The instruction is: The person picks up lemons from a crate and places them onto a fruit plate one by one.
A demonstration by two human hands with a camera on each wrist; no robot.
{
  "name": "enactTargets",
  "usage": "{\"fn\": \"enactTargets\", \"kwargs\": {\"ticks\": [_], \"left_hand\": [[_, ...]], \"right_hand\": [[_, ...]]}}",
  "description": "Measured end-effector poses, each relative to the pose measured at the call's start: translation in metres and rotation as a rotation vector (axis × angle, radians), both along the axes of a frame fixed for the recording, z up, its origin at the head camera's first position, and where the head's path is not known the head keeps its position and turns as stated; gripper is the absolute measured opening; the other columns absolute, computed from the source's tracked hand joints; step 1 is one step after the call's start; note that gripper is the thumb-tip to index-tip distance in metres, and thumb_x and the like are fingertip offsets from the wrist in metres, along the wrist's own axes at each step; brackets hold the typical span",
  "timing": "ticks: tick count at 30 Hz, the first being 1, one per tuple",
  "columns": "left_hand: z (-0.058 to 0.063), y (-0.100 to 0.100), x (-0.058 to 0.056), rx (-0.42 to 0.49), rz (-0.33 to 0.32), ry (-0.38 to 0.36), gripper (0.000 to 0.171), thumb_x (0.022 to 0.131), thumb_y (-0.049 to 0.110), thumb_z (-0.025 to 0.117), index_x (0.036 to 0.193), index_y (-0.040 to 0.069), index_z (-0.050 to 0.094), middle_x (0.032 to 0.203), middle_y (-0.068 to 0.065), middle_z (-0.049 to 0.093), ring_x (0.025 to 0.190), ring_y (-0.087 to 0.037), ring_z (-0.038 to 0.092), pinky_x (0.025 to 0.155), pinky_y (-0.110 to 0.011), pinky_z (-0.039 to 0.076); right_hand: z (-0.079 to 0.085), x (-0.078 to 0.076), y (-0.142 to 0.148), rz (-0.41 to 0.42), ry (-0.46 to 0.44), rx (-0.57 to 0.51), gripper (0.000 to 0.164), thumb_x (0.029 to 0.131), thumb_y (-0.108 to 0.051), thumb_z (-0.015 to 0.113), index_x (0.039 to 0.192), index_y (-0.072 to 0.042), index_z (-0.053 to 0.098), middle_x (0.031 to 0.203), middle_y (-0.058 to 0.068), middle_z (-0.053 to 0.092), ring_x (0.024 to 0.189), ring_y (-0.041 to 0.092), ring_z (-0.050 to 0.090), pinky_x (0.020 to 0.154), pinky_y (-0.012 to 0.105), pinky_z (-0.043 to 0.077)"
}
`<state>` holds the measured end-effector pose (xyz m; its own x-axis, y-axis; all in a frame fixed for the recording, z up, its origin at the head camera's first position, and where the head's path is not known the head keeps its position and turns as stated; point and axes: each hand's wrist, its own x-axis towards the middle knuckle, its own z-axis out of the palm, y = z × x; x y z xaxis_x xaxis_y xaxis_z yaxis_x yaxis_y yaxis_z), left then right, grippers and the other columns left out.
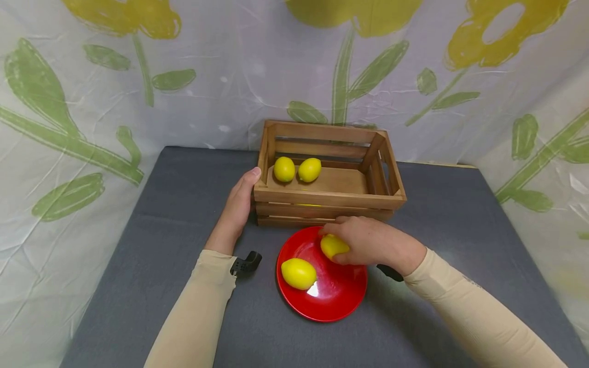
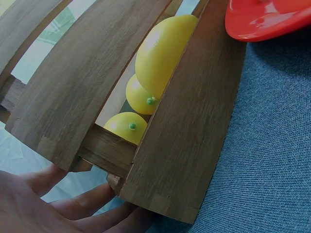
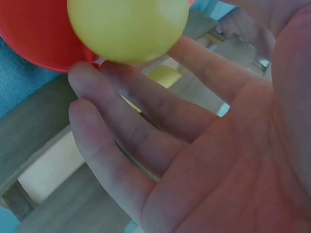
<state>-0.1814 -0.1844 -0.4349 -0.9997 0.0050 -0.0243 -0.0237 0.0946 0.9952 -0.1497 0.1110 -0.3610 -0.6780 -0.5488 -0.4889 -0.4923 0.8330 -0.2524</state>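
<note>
In the head view my right hand (image 1: 375, 243) holds a lemon (image 1: 334, 247) over the far right part of a red plate (image 1: 342, 301), thumb and fingers on either side of it. The right wrist view shows this lemon (image 3: 129, 29) close up beside the fingers (image 3: 141, 131). Another lemon (image 1: 298, 273) lies on the plate's left side. My left hand (image 1: 235, 207) rests against the left end of a slatted wooden crate (image 1: 326, 197), fingers extended along it. Inside are two lemons at the left, one (image 1: 284, 169) beside the other (image 1: 310, 169); a third lemon (image 2: 163, 58) shows through the slats.
The crate stands just behind the plate, near the back edge of a dark grey-blue cloth-covered table (image 1: 175, 220). Behind it hangs a pale sheet (image 1: 221, 76) with painted yellow flowers. A black wrist strap mount (image 1: 247, 262) sticks out at my left wrist.
</note>
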Motion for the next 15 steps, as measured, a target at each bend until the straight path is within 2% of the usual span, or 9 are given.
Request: {"fn": "enactTargets", "kwargs": {"ticks": [5,12,15], "left_hand": [[0.001,0.000,-0.001,-0.002,0.000,0.000,0.083,0.106,0.062,0.041,0.171,0.010,0.031,0.178,-0.011,0.028,0.166,-0.028,0.024,0.137,-0.057,0.014],[0.000,-0.001,-0.002,-0.010,-0.001,-0.015,0.085,0.106,0.064,0.041,0.171,0.011,0.031,0.179,-0.010,0.027,0.166,-0.027,0.023,0.138,-0.055,0.014],[-0.002,-0.001,-0.002,-0.008,-0.005,-0.013,0.084,0.106,0.063,0.041,0.171,0.010,0.031,0.178,-0.010,0.028,0.166,-0.027,0.024,0.138,-0.055,0.014]], "right_hand": [[0.010,0.000,0.002,0.037,0.049,-0.010,0.061,0.090,-0.033,0.088,0.146,-0.025,0.065,0.122,0.001,0.066,0.102,0.018,0.061,0.080,0.032,0.061],[0.033,-0.001,0.004,0.088,0.083,-0.032,0.061,0.092,-0.034,0.086,0.148,-0.024,0.064,0.141,0.003,0.068,0.120,0.021,0.065,0.092,0.039,0.065],[0.044,0.000,0.005,0.128,0.106,-0.076,0.058,0.094,-0.032,0.084,0.148,-0.025,0.065,0.143,0.000,0.068,0.122,0.021,0.067,0.093,0.039,0.065]]}}
